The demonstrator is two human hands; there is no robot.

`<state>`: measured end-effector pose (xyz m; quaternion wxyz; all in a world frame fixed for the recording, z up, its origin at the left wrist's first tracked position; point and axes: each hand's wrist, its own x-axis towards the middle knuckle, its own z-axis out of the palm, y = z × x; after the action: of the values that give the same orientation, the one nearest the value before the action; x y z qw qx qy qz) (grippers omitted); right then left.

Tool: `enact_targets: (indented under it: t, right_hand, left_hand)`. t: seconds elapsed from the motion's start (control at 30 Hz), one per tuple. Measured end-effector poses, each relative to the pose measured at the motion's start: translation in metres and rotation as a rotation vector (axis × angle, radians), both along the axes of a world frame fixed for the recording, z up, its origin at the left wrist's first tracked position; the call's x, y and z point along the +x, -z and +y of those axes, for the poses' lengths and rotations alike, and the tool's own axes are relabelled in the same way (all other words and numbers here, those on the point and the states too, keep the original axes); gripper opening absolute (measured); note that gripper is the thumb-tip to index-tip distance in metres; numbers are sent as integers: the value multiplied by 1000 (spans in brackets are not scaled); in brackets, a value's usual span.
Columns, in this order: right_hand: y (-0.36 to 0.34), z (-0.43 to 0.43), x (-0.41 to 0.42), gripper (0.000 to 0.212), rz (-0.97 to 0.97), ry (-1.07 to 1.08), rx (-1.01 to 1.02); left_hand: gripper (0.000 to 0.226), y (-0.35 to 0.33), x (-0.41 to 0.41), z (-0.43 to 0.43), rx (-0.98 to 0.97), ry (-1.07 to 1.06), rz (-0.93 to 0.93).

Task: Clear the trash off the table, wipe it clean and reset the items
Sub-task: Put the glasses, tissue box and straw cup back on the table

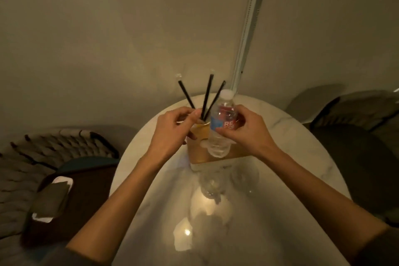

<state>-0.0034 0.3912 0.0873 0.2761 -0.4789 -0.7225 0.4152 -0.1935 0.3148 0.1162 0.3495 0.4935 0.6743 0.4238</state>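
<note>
Right hand (248, 134) grips an upright water bottle (222, 127); left hand (172, 131), at its nine o'clock, curls round a tan holder (201, 129) of black sticks (206, 95). Both are over a wooden tray (216, 157) toward the table's (291, 157) twelve o'clock, with two glasses (212, 183) at the tray's six.
</note>
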Motion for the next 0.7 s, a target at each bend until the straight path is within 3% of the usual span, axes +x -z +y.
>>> enact_targets:
  t: [0.07, 0.13, 0.2, 0.27, 0.4, 0.7]
  right_hand:
    - [1, 29, 30, 48, 19, 70, 2]
    - [6, 58, 50, 47, 39, 130, 0]
    - [12, 85, 56, 47, 59, 146, 18]
    - [19, 106, 51, 48, 74, 122, 32]
    - [44, 136, 32, 50, 19, 42, 0]
    - [107, 149, 14, 55, -172, -74, -70]
  left_hand:
    - [25, 27, 19, 11, -33, 50, 83]
    - [28, 61, 38, 24, -120, 208, 307]
    - [44, 93, 56, 35, -256, 358, 541]
    - [64, 115, 66, 42, -448, 380, 679]
    - [85, 133, 70, 45, -563, 317, 773]
    - [78, 125, 71, 46, -515, 310, 915]
